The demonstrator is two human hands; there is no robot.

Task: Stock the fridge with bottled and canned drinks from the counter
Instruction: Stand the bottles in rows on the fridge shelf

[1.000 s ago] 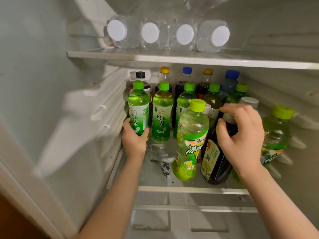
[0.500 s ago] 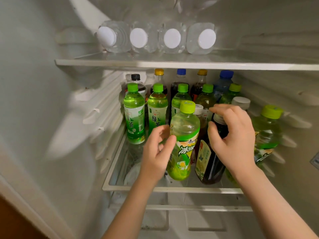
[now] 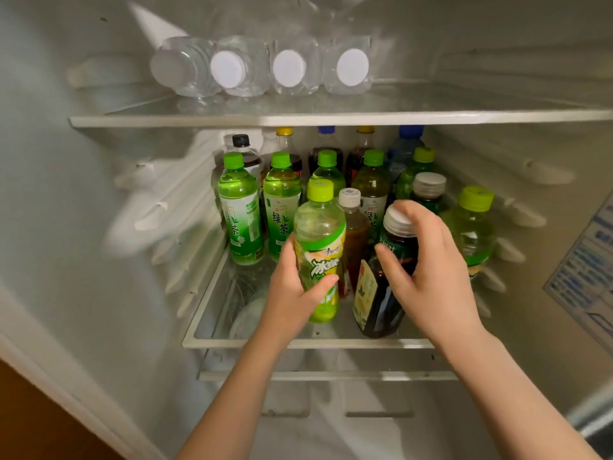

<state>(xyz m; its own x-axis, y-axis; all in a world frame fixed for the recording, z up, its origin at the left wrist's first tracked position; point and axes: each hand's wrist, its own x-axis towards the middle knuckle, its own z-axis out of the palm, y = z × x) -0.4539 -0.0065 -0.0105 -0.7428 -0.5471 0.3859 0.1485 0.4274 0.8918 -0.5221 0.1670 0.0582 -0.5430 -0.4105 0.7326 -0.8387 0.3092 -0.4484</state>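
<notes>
The left hand (image 3: 292, 293) is wrapped round the lower half of a clear plastic bottle of yellow-green drink with a lime cap (image 3: 319, 240), with its thumb across the label. The right hand (image 3: 431, 270) curls round the shoulder of a dark-brown plastic bottle with a white ribbed cap (image 3: 378, 300), fingers over the cap and thumb on the front. Both bottles are at the front of the glass middle shelf (image 3: 298, 342) inside the white fridge (image 3: 83, 194). The lime-capped one is upright with its cap up, and the dark one leans with its cap tipped to the right. Behind them stand five green-capped tea bottles (image 3: 238, 220) in a row. Five back-row bottles (image 3: 243, 151) follow: one has a black cap, two yellow, two blue. Four clear water bottles (image 3: 288, 71) lie on the upper shelf (image 3: 331, 120), white caps facing outward.
</notes>
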